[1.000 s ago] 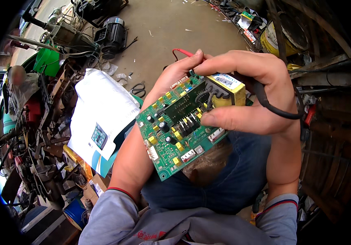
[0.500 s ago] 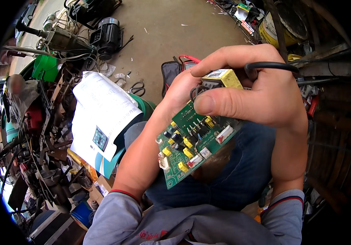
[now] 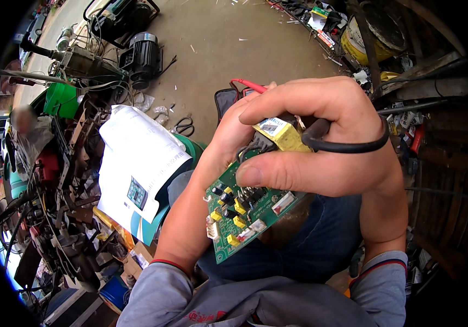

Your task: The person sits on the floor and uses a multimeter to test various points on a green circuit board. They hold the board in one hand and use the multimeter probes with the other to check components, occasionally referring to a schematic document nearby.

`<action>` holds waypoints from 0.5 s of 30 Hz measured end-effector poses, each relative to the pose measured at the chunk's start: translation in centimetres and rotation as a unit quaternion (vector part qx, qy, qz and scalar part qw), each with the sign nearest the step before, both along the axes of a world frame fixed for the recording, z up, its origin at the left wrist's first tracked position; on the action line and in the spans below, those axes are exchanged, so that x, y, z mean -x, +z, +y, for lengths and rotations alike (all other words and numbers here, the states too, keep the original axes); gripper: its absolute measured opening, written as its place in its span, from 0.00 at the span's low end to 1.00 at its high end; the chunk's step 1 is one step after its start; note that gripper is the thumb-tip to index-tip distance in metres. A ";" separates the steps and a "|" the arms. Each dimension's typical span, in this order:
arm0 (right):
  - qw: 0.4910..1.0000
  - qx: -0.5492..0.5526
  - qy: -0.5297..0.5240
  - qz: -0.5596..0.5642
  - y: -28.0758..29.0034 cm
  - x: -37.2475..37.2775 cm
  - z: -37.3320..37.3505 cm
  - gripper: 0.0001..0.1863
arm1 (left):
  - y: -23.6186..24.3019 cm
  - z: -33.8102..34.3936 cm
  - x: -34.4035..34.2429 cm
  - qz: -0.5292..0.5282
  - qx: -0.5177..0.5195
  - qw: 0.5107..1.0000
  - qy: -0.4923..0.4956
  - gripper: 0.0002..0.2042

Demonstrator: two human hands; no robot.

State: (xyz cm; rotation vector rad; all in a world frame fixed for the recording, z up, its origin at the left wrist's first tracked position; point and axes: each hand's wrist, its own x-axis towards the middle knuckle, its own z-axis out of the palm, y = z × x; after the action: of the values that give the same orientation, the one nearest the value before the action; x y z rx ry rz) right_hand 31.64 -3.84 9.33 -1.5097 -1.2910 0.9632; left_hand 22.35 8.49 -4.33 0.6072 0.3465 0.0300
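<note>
A green circuit board (image 3: 225, 218) is tilted above my lap, with yellow and black parts and white connectors along its edges. At its far end is a yellow block-shaped part (image 3: 288, 136), with dark wires beside it. My left hand (image 3: 234, 133) is closed at the far left side of the board, its fingers mostly hidden. My right hand (image 3: 326, 131) curls round the yellow part, index finger above it and thumb across the board. A thick black cable (image 3: 348, 146) loops through the right hand's grip. A red test lead (image 3: 248, 85) passes just beyond my left hand.
Printed sheets (image 3: 141, 158) lie over a green container (image 3: 194, 147) to the left. Scissors (image 3: 183, 126) rest on the floor beyond. A black motor (image 3: 141, 60) and machinery stand at far left, a yellow bucket (image 3: 373, 41) at far right. A dark pouch (image 3: 226, 101) is ahead.
The board and both hands have shifted slightly left and toward me. The black cable's loop now hangs lower across my right palm, and more of the yellow part shows.
</note>
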 end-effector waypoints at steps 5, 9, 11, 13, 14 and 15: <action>1.000 -0.012 0.014 -0.013 0.0 0.0 -0.1 0.19 | 0.4 0.0 0.0 0.031 -0.048 0.998 0.006 0.17; 0.999 -0.034 0.020 -0.027 -0.1 0.0 -0.1 0.20 | -0.2 0.2 0.1 0.026 -0.073 0.997 0.004 0.16; 0.998 -0.045 0.021 -0.031 -0.1 0.1 -0.2 0.20 | -0.2 0.3 0.1 0.015 -0.060 0.998 -0.002 0.16; 0.998 -0.050 0.026 -0.040 -0.2 0.0 -0.3 0.20 | 0.5 0.2 0.2 0.007 -0.043 0.999 -0.008 0.16; 0.997 -0.051 0.029 -0.046 -0.2 0.0 -0.3 0.20 | 0.7 0.1 0.1 0.002 -0.037 0.999 -0.010 0.16; 0.997 -0.052 0.032 -0.055 -0.1 -0.1 -0.3 0.20 | 0.8 0.0 0.1 -0.004 -0.034 0.999 -0.011 0.16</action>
State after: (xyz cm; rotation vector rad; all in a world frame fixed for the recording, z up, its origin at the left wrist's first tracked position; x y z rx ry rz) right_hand 31.73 -4.10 9.28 -1.4659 -1.4542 0.8502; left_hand 22.28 8.48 -3.53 0.6773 0.3316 0.0240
